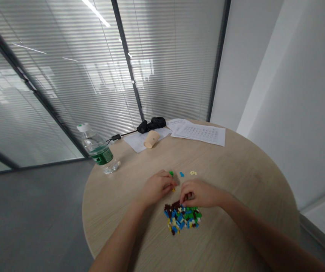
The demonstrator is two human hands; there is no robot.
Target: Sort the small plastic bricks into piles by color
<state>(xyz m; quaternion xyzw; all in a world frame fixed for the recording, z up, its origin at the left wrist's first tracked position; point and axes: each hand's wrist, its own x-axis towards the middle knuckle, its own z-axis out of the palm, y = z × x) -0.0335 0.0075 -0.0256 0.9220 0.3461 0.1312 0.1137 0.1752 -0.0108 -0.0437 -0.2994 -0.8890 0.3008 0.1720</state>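
Note:
A pile of small toy bricks (183, 219) in brown, blue, green, yellow and white lies on the round table, close to me. My right hand (199, 193) reaches into the pile's far edge with bent fingers pressed together; what is between them is hidden. Just beyond the pile, my left hand (159, 186) is closed, with a small yellow brick (173, 189) at its fingertips. Past the hands lie a green brick (171, 173), a blue brick (182, 174) and some pale yellow bricks (193, 173), apart from one another.
A water bottle (101, 153) stands at the table's left edge. At the back are a paper cup (151, 139) on its side, a black bundle (152, 124) with a cable, and printed sheets (199, 133). Blinds behind glass and a white wall border the wooden table (253, 181).

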